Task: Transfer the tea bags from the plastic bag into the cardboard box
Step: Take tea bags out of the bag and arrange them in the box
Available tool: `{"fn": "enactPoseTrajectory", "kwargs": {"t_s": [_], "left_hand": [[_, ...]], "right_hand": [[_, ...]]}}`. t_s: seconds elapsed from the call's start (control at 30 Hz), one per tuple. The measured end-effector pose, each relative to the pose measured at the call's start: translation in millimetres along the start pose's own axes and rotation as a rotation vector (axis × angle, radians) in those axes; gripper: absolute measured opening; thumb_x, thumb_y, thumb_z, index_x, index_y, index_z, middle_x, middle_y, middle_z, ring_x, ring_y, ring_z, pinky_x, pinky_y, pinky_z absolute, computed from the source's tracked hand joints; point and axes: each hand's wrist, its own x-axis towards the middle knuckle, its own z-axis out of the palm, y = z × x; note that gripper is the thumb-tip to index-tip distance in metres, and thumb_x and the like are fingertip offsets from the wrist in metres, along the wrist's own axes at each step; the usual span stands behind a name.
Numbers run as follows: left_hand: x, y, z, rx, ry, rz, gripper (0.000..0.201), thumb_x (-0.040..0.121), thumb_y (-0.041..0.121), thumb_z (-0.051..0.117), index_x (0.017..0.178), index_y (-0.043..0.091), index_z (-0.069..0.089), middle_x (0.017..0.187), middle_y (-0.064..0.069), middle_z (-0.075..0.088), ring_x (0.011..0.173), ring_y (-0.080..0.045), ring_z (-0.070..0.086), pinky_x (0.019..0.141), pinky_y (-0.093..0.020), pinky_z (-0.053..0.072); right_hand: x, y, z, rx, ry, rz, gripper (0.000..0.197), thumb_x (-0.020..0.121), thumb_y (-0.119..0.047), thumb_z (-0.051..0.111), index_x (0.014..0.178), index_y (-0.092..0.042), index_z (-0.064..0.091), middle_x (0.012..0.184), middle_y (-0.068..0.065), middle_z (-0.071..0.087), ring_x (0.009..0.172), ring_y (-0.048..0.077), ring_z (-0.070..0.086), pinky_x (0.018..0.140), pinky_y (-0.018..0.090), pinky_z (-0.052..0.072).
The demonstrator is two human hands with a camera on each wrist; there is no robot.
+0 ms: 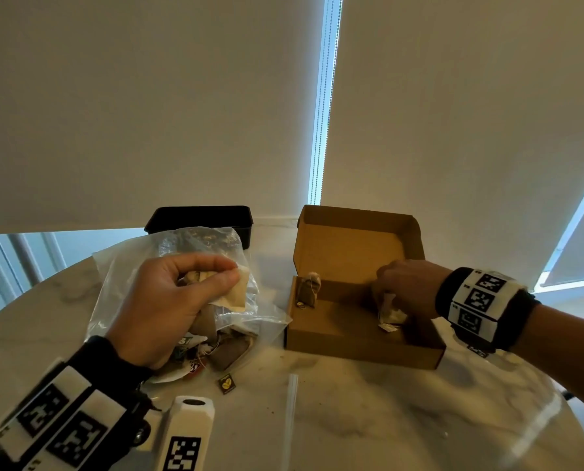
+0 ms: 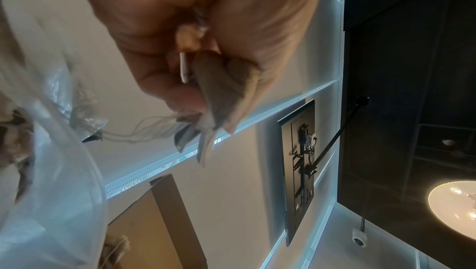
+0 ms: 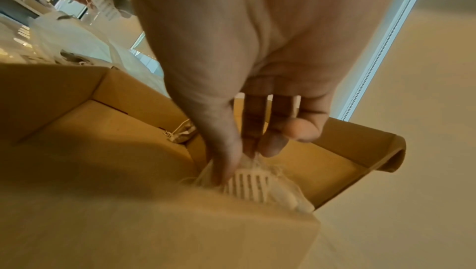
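Note:
An open cardboard box (image 1: 351,338) stands on the marble table, lid up. One tea bag (image 1: 308,289) leans upright in its left end. My right hand (image 1: 407,288) is over the box's right end and pinches a tea bag (image 1: 389,309) (image 3: 253,183) that hangs down into the box. My left hand (image 1: 181,297) is raised above the clear plastic bag (image 1: 131,266) and holds several tea bags (image 1: 234,288) (image 2: 226,90) bunched between thumb and fingers, strings and tags dangling. More tea bags (image 1: 222,351) lie in and at the mouth of the plastic bag.
A black tub (image 1: 198,219) stands behind the plastic bag. A loose tea tag (image 1: 226,384) lies on the table in front of it. A white marker block (image 1: 187,433) sits near the front edge. Window blinds hang close behind the table.

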Motion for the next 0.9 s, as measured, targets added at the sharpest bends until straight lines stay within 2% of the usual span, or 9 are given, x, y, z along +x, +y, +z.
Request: {"fn": "enactPoseTrajectory", "kwargs": {"t_s": [0.1, 0.27, 0.4, 0.5, 0.57, 0.67, 0.73, 0.8, 0.9], "left_hand": [[-0.4, 0.1, 0.7, -0.002, 0.000, -0.011, 0.024, 0.055, 0.034, 0.070, 0.078, 0.029, 0.076, 0.080, -0.015, 0.071, 0.084, -0.051, 0.060, 0.052, -0.021, 0.053], [-2.6, 0.4, 0.8, 0.016, -0.029, -0.008, 0.023, 0.056, 0.035, 0.069, 0.077, 0.030, 0.076, 0.083, -0.007, 0.073, 0.083, -0.040, 0.064, 0.056, -0.022, 0.055], [-3.2, -1.0, 0.3, 0.036, -0.040, -0.009, 0.024, 0.059, 0.032, 0.068, 0.080, 0.022, 0.074, 0.081, -0.011, 0.071, 0.082, -0.043, 0.062, 0.054, -0.021, 0.054], [-3.5, 0.0, 1.5, 0.029, -0.052, -0.021, 0.014, 0.069, 0.020, 0.069, 0.083, 0.018, 0.073, 0.080, -0.014, 0.069, 0.083, -0.049, 0.060, 0.051, -0.019, 0.052], [-3.3, 0.5, 1.7, 0.016, -0.056, -0.028, 0.010, 0.073, 0.014, 0.069, 0.082, 0.018, 0.072, 0.081, -0.011, 0.070, 0.083, -0.047, 0.062, 0.050, -0.017, 0.052], [-3.5, 1.0, 1.9, 0.003, -0.046, -0.026, 0.016, 0.064, 0.025, 0.070, 0.079, 0.022, 0.073, 0.081, -0.013, 0.071, 0.083, -0.046, 0.062, 0.053, -0.020, 0.053], [-2.8, 0.1, 2.2, -0.010, -0.034, -0.031, 0.014, 0.066, 0.024, 0.071, 0.079, 0.022, 0.074, 0.081, -0.009, 0.072, 0.082, -0.041, 0.065, 0.056, -0.023, 0.055], [-1.7, -1.0, 2.9, -0.025, -0.039, -0.048, 0.011, 0.074, 0.015, 0.071, 0.081, 0.022, 0.074, 0.083, -0.005, 0.073, 0.078, -0.032, 0.066, 0.057, -0.026, 0.056], [-1.7, -0.6, 3.6, 0.007, -0.036, -0.034, 0.018, 0.080, 0.007, 0.068, 0.085, 0.023, 0.074, 0.084, 0.000, 0.072, 0.072, -0.013, 0.067, 0.060, -0.021, 0.055]], "right_hand": [[2.2, 0.1, 3.3, 0.010, 0.001, 0.000, 0.040, 0.091, -0.018, 0.059, 0.127, -0.033, 0.053, 0.122, -0.002, 0.046, 0.097, 0.013, 0.044, 0.078, 0.022, 0.039], [3.8, -6.2, 12.0, -0.081, 0.011, -0.017, 0.038, 0.092, -0.029, 0.060, 0.127, -0.040, 0.053, 0.131, 0.000, 0.035, 0.109, 0.018, 0.043, 0.088, 0.028, 0.045], [4.6, -8.0, 12.6, -0.112, 0.023, -0.015, 0.033, 0.093, -0.030, 0.057, 0.125, -0.038, 0.056, 0.133, 0.001, 0.035, 0.110, 0.019, 0.043, 0.089, 0.029, 0.046], [5.2, -9.4, 12.7, -0.123, 0.023, -0.017, 0.033, 0.093, -0.030, 0.058, 0.125, -0.038, 0.056, 0.132, 0.001, 0.035, 0.110, 0.019, 0.044, 0.088, 0.029, 0.046], [5.9, -9.7, 13.6, -0.126, 0.026, -0.022, 0.034, 0.092, -0.030, 0.058, 0.125, -0.039, 0.055, 0.133, 0.001, 0.035, 0.110, 0.019, 0.044, 0.088, 0.029, 0.046], [5.0, -8.5, 12.0, -0.109, 0.032, -0.007, 0.037, 0.090, -0.029, 0.062, 0.125, -0.039, 0.054, 0.132, 0.001, 0.036, 0.110, 0.018, 0.044, 0.088, 0.028, 0.047], [2.9, -7.7, 5.4, -0.037, 0.065, 0.019, 0.041, 0.087, -0.030, 0.066, 0.126, -0.037, 0.053, 0.128, -0.001, 0.038, 0.107, 0.017, 0.045, 0.086, 0.026, 0.046], [-1.3, -10.4, -7.5, 0.096, 0.121, 0.028, 0.041, 0.085, -0.036, 0.067, 0.123, -0.036, 0.054, 0.121, -0.005, 0.042, 0.102, 0.013, 0.046, 0.084, 0.025, 0.045], [-12.2, -29.4, -34.0, 0.365, 0.248, -0.037, 0.029, 0.083, -0.047, 0.065, 0.110, -0.044, 0.055, 0.109, -0.012, 0.053, 0.091, 0.004, 0.050, 0.082, 0.022, 0.046]]}}
